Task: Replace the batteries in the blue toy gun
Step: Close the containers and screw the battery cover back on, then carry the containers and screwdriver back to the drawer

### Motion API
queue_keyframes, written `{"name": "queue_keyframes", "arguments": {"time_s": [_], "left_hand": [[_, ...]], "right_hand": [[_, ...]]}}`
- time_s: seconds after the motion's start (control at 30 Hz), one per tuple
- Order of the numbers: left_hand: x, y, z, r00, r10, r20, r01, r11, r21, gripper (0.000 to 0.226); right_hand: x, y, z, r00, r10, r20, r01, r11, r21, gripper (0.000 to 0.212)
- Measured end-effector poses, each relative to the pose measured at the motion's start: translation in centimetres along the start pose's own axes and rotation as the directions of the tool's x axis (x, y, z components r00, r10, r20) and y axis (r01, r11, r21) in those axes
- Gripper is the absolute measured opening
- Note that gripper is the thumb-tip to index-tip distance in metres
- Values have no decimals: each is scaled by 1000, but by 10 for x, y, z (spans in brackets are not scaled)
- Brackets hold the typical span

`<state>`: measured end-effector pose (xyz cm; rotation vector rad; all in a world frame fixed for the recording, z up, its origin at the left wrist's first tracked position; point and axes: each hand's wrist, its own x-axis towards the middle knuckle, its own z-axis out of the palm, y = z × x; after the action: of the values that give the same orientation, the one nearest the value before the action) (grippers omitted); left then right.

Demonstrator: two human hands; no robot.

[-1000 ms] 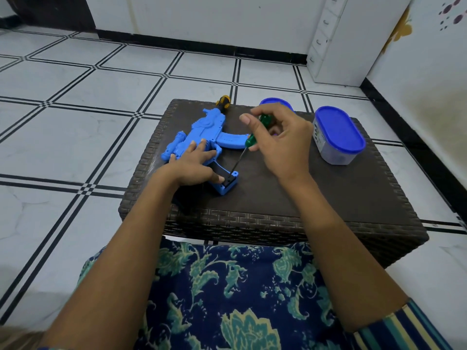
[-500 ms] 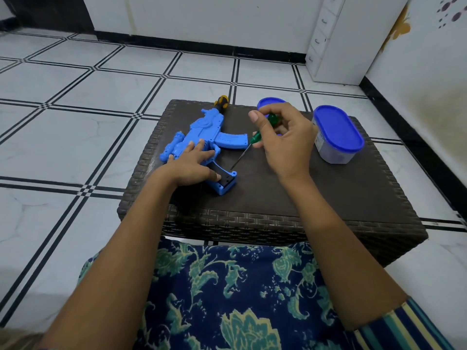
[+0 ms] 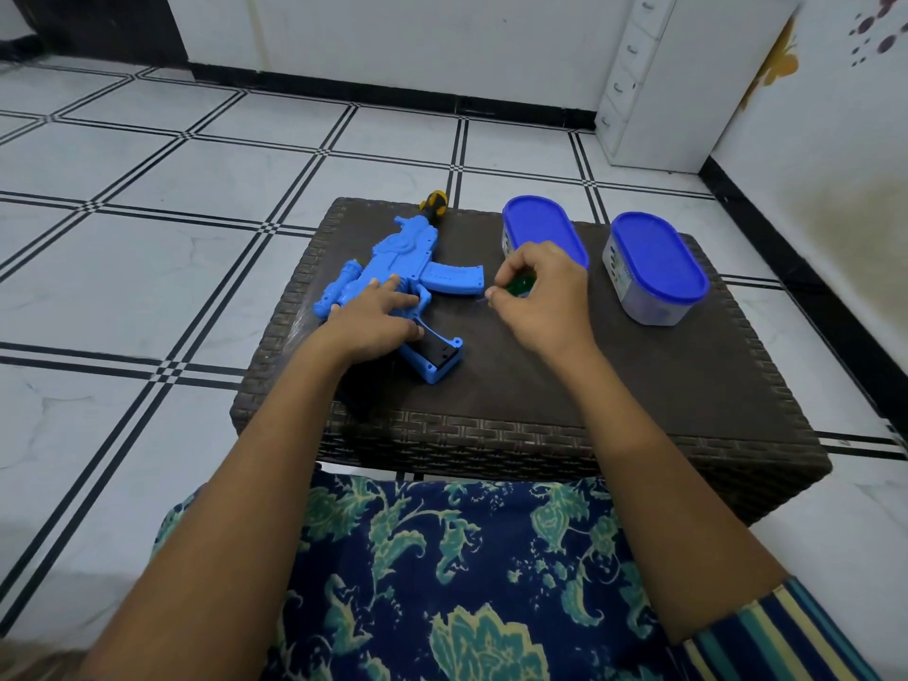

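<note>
a person's left hand (image 3: 376,319) lies palm down across the blue toy gun (image 3: 410,267), fingers spread flat over its body and trigger area, pressing it onto the dark woven counter (image 3: 589,385); it pins the toy without wrapping around it. the gun rests on its side at the counter's left part, its grip end pointing toward the person with a dark open cavity (image 3: 439,353) showing just beyond the thumb. the right hand (image 3: 540,299) hovers to the right of the gun's magazine, fingers curled closed around a green-handled screwdriver (image 3: 518,286), of which only part of the handle shows; the shaft is too blurred to make out. behind that hand stand two blue-lidded oval containers (image 3: 656,267), one partly hidden by the knuckles. a yellow-and-black tool handle (image 3: 435,201) peeks out at the counter's far edge, behind the gun's muzzle. a floral-print garment (image 3: 442,582) covers the lap below.
</note>
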<state>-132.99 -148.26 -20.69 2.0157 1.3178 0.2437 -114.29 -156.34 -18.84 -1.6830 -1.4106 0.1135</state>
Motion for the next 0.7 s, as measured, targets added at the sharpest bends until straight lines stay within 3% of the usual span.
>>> {"name": "queue_keyframes", "arguments": {"time_s": [0.13,0.3,0.53,0.7], "left_hand": [[-2,1,5,962,7,-275,-26,998,-65,31],[-6,16,9,880,37,-473,-85,993,-81,24],[2,40,25,887,101,-451,-133,990,-41,17],[9,62,44,899,142,-415,-148,989,16,17]], "right_hand": [[-3,3,2,966,123,228,-104,990,-91,23],[-8,9,4,875,297,382,-211,945,-252,35],[-13,11,3,862,380,336,-266,903,-338,49],[-11,19,-4,849,396,349,-294,904,-310,36]]}}
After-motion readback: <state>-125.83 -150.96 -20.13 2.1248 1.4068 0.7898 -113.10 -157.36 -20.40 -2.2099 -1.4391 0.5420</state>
